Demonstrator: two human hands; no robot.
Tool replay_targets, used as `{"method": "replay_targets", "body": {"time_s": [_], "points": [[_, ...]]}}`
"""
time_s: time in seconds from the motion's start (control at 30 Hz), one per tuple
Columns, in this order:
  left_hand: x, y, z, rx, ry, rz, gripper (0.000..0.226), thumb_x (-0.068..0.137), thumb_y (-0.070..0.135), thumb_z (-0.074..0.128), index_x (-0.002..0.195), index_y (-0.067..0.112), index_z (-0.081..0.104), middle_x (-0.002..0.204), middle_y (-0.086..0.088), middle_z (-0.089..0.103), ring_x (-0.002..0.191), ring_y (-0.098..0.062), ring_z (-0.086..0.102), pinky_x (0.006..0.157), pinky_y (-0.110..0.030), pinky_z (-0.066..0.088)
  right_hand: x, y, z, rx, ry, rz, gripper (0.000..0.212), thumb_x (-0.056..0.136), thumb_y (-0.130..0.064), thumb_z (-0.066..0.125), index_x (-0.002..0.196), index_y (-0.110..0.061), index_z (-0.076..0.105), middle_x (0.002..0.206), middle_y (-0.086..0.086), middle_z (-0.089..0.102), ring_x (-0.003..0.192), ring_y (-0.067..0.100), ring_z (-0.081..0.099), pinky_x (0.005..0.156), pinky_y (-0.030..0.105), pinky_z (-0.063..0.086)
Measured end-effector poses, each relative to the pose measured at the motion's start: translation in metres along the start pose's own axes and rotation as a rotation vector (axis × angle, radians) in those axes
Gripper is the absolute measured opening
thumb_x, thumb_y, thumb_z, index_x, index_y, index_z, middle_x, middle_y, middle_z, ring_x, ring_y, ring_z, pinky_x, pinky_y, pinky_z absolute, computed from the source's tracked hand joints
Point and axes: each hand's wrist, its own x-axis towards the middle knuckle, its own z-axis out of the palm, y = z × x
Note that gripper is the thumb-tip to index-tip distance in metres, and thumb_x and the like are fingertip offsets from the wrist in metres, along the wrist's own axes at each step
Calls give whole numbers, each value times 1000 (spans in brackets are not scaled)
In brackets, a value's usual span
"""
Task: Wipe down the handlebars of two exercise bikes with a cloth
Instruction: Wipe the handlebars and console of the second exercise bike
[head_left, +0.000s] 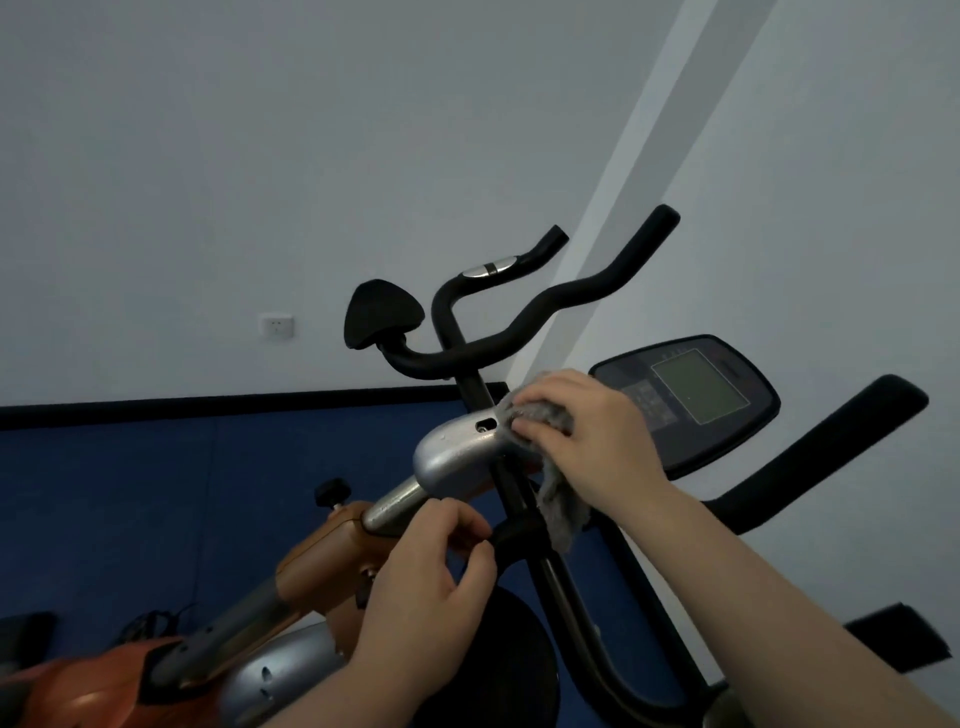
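While right hand (582, 436) presses grey cloth (556, 488) on near bike's silver handlebar clamp (457, 457), fingers curled round cloth. Left hand (431, 587) pinches black bar (519, 532) just below, holds it steady. Best way, I think: keep cloth bunched, rub round whole bar, slide out along black grip (810, 462). Second bike's handlebars (545, 306) behind, near wall, not touched. Screen (696, 395) beside cloth; keep cloth off it.

The right hand (587, 441) is reaching forward with its forearm extended, fingers (540, 428) curling around and clutching a cloth (558, 499). The left hand (431, 587) is sitting lower, fingers bending inward in a loose curl.
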Motion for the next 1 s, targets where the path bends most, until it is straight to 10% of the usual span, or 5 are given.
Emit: {"method": "replay_targets", "body": {"time_s": [0.23,0.43,0.63,0.83,1.0], "points": [[0,1,0,15,21,52,13,73,47,48,82,39,53,86,17,59,83,-3,58,67,-17,42,30,-27,66,-218,-693,-413,39,96,-25,54,135,-24,54,150,-6,41,142,10,25,118,31,4],[-2,2,-2,66,3,35,4,81,39,53,85,38,52,91,19,58,89,1,57,69,-12,42,30,0,26,18,-597,-112,49,96,-21,56,141,-36,45,154,-19,30,141,1,25,118,32,21],[-3,1,-2,60,13,33,3,81,38,55,84,39,53,89,22,59,86,2,58,67,-10,41,16,-26,56,-342,-672,-309,60,100,-23,44,153,-29,15,162,-8,1,147,10,-5,116,30,-9],[6,5,-17,119,-5,205,15,82,48,51,97,47,52,102,25,56,97,4,57,75,-18,48,-7,-12,40,-257,-535,275,67,102,-41,29,153,-19,-9,162,8,-9,146,26,13,113,40,24],[47,16,-27,43,127,178,12,88,27,55,93,38,56,92,18,59,89,3,56,68,-17,43,33,-9,21,-132,-677,641,65,104,-43,21,153,-7,-2,160,20,1,145,36,17,117,45,19]]}}
